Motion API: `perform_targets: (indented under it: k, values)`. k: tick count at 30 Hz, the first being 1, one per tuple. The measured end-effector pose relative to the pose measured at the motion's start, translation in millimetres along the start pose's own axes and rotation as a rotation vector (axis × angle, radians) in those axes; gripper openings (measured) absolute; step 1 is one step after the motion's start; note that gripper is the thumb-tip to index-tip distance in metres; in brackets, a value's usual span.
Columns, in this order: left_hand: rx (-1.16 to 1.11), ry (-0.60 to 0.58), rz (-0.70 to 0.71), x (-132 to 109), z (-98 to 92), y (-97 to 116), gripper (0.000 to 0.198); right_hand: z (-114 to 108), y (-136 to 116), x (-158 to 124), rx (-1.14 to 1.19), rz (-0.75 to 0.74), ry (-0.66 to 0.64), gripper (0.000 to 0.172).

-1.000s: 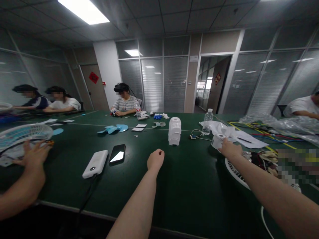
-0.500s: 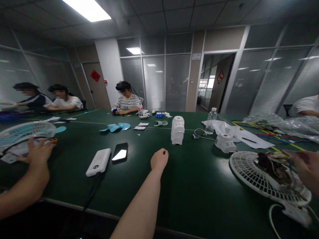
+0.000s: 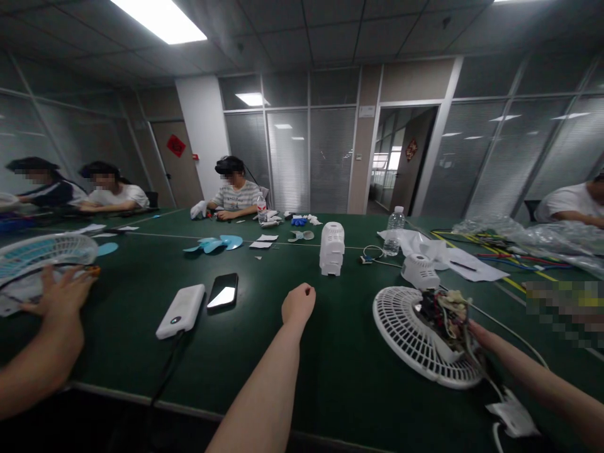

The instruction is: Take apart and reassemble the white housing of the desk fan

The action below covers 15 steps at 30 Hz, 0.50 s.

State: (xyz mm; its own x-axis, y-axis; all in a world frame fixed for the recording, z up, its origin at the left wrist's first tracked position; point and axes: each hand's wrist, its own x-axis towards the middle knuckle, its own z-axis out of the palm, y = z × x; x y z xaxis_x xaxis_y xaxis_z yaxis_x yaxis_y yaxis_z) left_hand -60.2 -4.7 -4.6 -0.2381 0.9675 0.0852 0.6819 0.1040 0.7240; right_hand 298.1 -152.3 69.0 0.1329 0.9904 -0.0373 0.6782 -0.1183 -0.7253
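My left hand [image 3: 297, 303] rests on the green table [image 3: 344, 365] as a loose fist, with nothing visible in it. It lies between a black phone [image 3: 223, 290] and a white fan grille [image 3: 406, 327]. My right hand [image 3: 482, 335] reaches in from the right and grips the exposed motor and wires [image 3: 443, 311] mounted on that grille; its fingertips are partly hidden behind the wires. A white cable with a plug [image 3: 512, 418] trails from the grille toward the table's near edge. A white motor cover [image 3: 419, 270] stands just behind the grille.
A white power bank [image 3: 181, 309] lies left of the phone. A white fan housing [image 3: 331, 248], a water bottle [image 3: 394, 231], papers and blue fan blades [image 3: 214, 243] sit further back. Another person's hand [image 3: 61, 296] holds a fan grille [image 3: 44, 251] at left. Several people sit around the table.
My right hand left the white motor cover, took hold of the grille's motor, and drew the grille leftward toward the table's middle. My left fist stayed put.
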Motion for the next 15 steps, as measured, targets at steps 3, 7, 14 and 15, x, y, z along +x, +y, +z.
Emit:
perform_targets:
  k: [3, 7, 14, 15]
  values:
    - [-0.023, 0.022, 0.005, 0.2, 0.7, -0.5, 0.025, 19.9, 7.9, 46.5, 0.041, -0.116, -0.243, 0.096]
    - [-0.065, 0.073, 0.008, 4.3, 2.0, -2.6, 0.025, 52.0, -7.4, 69.1, -0.076, -0.406, -0.412, 0.109]
    - [-0.217, 0.157, 0.001, 25.1, 3.8, -17.1, 0.026, 113.2, -62.6, 69.2, -0.325, -0.447, -0.15, 0.096]
    - [-0.235, 0.163, 0.001, 27.7, 4.9, -19.1, 0.026, 120.8, -67.1, 71.0, -0.354, -0.443, -0.1, 0.096]
